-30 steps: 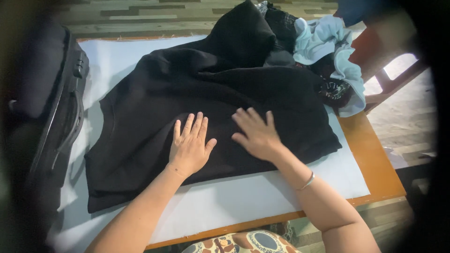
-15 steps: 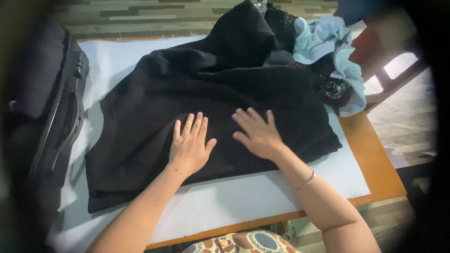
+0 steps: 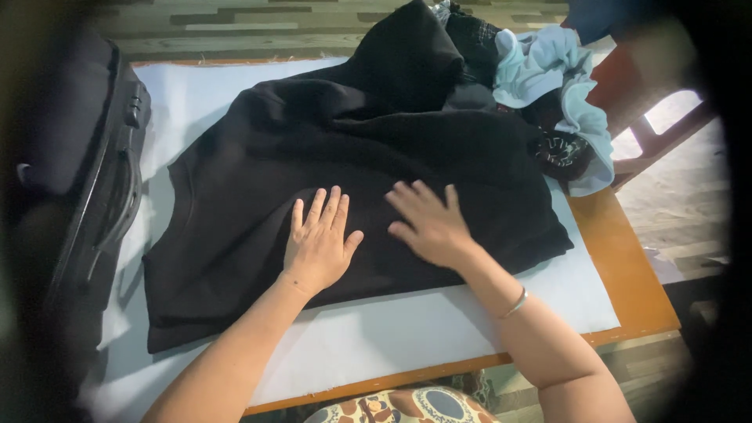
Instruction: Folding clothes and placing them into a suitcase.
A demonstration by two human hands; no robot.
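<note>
The part of the black garment [image 3: 352,157] beneath the left hand [image 3: 319,244] and the right hand [image 3: 427,223] is hidden by their flat palms, and its far end is lost under the pile of clothes [image 3: 548,86] heaped beyond it. Left of the garment, the dark suitcase [image 3: 86,180] is swallowed by the blurred rim of the view, so its full outline cannot be made out. Both forearms are cut off by the lower edge.
</note>
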